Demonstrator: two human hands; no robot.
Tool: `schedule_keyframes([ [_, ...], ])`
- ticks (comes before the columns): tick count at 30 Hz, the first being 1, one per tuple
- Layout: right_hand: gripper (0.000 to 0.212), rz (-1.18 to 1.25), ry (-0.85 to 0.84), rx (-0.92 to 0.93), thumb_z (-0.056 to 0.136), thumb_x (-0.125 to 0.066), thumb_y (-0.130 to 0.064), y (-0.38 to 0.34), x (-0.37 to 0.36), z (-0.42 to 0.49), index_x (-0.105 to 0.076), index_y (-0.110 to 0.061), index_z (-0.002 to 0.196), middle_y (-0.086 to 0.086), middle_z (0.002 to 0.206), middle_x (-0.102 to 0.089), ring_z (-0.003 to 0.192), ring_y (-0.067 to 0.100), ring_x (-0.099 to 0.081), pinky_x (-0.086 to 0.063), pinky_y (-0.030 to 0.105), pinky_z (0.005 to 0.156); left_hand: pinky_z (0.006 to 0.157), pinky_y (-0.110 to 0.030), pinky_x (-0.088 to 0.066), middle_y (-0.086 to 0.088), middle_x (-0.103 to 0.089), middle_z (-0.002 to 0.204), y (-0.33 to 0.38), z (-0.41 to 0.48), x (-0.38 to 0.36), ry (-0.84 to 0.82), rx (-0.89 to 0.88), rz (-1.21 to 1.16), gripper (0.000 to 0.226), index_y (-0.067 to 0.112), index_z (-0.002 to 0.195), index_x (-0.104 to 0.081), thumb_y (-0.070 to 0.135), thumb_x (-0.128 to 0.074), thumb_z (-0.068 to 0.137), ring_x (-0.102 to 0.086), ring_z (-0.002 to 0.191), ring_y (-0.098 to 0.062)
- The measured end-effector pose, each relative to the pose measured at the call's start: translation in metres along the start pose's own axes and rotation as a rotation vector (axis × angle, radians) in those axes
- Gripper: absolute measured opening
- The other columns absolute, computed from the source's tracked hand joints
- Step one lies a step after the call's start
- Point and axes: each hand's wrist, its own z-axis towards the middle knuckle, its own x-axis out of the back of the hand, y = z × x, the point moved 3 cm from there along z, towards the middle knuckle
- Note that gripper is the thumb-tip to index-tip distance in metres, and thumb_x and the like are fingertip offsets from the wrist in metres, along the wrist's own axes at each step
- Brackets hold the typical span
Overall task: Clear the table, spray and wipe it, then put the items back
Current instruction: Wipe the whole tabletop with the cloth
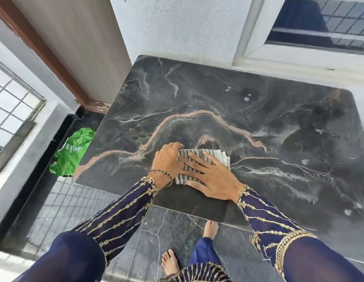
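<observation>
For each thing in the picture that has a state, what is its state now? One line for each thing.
Table: bare except for the cloth, with light spots on the far and right parts.
Cloth: folded, lying flat on the table under both hands.
Left hand: fingers curled over the cloth's left edge.
Right hand: open, flat on the cloth.
Green bag: crumpled, on the floor left of the table.

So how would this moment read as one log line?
step: wiping | hands: left, right on cloth | table: cleared
</observation>
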Motion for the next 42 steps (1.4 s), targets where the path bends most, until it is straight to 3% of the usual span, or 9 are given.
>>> schedule_keyframes([
  [6,0.054,-0.008,0.021,-0.075,0.107,-0.022,-0.054,0.076,0.013,0.047,-0.038,-0.033,0.153,-0.013,0.166,-0.017,0.157,0.013,-0.009,0.0,0.044,0.127,0.099,-0.047,-0.043,-0.011,-0.051,0.134,0.023,0.068,-0.006,0.043,0.005,-0.108,0.039,0.009,0.129,-0.048,0.008,-0.048,0.089,-0.052,0.12,-0.032],
  [12,0.053,0.008,0.01,-0.124,0.105,-0.022,-0.052,0.149,0.025,0.094,-0.035,-0.034,0.154,-0.01,0.167,-0.021,0.158,0.015,-0.008,-0.006,0.05,0.127,0.103,-0.043,-0.042,-0.01,-0.052,0.134,0.043,0.149,0.003,0.044,0.0,-0.108,0.051,0.011,0.135,-0.044,0.008,-0.05,0.085,-0.051,0.122,-0.028],
  [15,0.05,0.014,0.015,-0.138,0.107,-0.03,-0.048,0.186,0.029,0.118,-0.032,-0.035,0.155,-0.01,0.168,-0.019,0.158,0.015,-0.006,-0.006,0.05,0.127,0.099,-0.045,-0.045,-0.008,-0.059,0.127,0.053,0.191,0.013,0.038,0.01,-0.116,0.054,0.014,0.134,-0.044,0.022,-0.058,0.082,-0.056,0.116,-0.029],
  [17,0.053,-0.013,-0.008,-0.149,0.106,-0.029,-0.047,0.212,0.03,0.134,-0.025,-0.037,0.157,-0.01,0.169,-0.012,0.158,0.015,-0.002,-0.005,0.049,0.127,0.107,-0.047,-0.039,-0.01,-0.054,0.135,0.057,0.216,0.015,0.014,0.021,-0.016,0.075,0.012,0.141,-0.035,0.047,-0.063,0.08,-0.047,0.128,-0.035],
  [19,0.056,-0.063,-0.032,-0.162,0.104,-0.022,-0.051,0.238,0.033,0.152,-0.017,-0.039,0.159,-0.011,0.17,-0.004,0.158,0.015,0.002,-0.004,0.049,0.127,0.116,-0.053,-0.023,-0.014,-0.032,0.154,0.058,0.234,0.016,-0.077,0.094,0.089,0.117,0.011,0.152,-0.012,0.075,-0.061,0.067,-0.021,0.143,-0.043],
  [21,0.055,-0.059,-0.023,-0.216,0.105,-0.016,-0.056,0.26,0.037,0.17,-0.014,-0.044,0.159,-0.013,0.17,-0.003,0.158,0.013,0.002,-0.003,0.048,0.127,0.116,-0.059,-0.021,-0.018,-0.014,0.159,0.058,0.247,0.016,-0.154,0.186,0.162,0.145,0.008,0.152,0.001,0.085,-0.065,0.049,-0.008,0.144,-0.047],
  [26,0.054,-0.013,0.0,-0.304,0.104,-0.013,-0.06,0.299,0.041,0.204,-0.011,-0.051,0.158,-0.018,0.169,-0.003,0.157,0.01,0.0,0.0,0.047,0.127,0.111,-0.067,-0.021,-0.025,0.003,0.158,0.068,0.263,0.004,-0.315,0.291,0.38,0.157,0.0,0.15,0.004,0.075,-0.079,0.041,0.0,0.141,-0.055],
  [33,0.055,0.005,0.001,-0.353,0.103,-0.013,-0.062,0.32,0.044,0.22,-0.009,-0.051,0.157,-0.017,0.169,-0.004,0.157,0.01,-0.001,-0.002,0.05,0.127,0.111,-0.069,-0.018,-0.026,0.008,0.157,0.077,0.269,0.006,-0.375,0.401,0.371,0.158,-0.006,0.147,0.007,0.061,-0.089,0.041,0.005,0.141,-0.056],
  [42,0.056,0.004,-0.022,-0.512,0.101,-0.008,-0.067,0.368,0.049,0.117,-0.001,-0.056,0.155,-0.02,0.168,0.006,0.156,0.006,0.009,0.001,0.047,0.128,0.108,-0.072,-0.019,-0.027,0.011,0.157,0.077,0.271,0.005,-0.389,0.413,0.361,0.162,-0.005,0.147,0.009,0.061,-0.09,0.037,0.007,0.14,-0.057],
])
